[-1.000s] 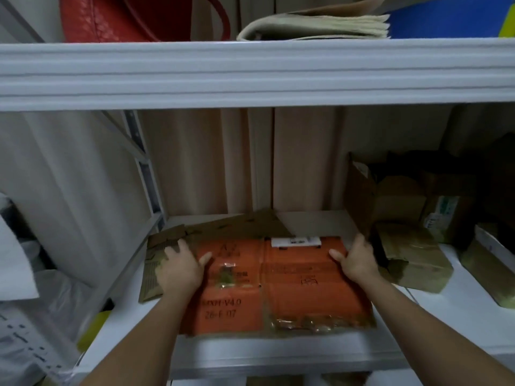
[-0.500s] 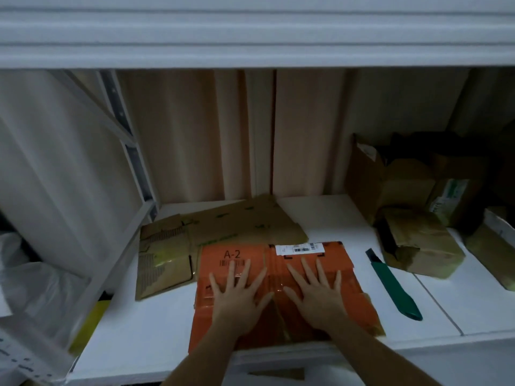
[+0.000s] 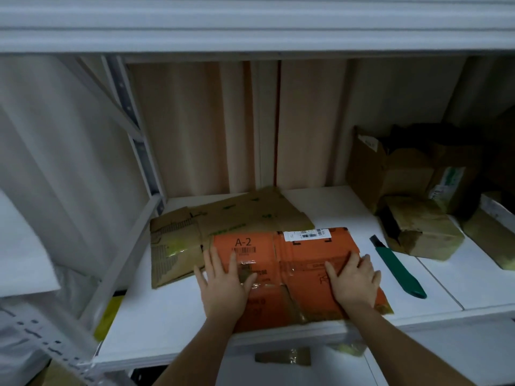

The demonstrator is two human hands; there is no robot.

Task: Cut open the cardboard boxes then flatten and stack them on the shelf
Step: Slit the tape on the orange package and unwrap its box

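From the head view, my left hand [image 3: 226,284] and right hand [image 3: 355,280] have slid apart from the middle, both grips released, palms pressing the orange flattened box [image 3: 289,271] at lower centre of the shelf [image 3: 156,324], overlapping the brown flattened cardboard [image 3: 223,218]. Flattening looks nearly done; the green box cutter [image 3: 398,267] lies just right.

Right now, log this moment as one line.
left hand pressing | right hand pressing | orange flattened box on shelf | green cutter idle
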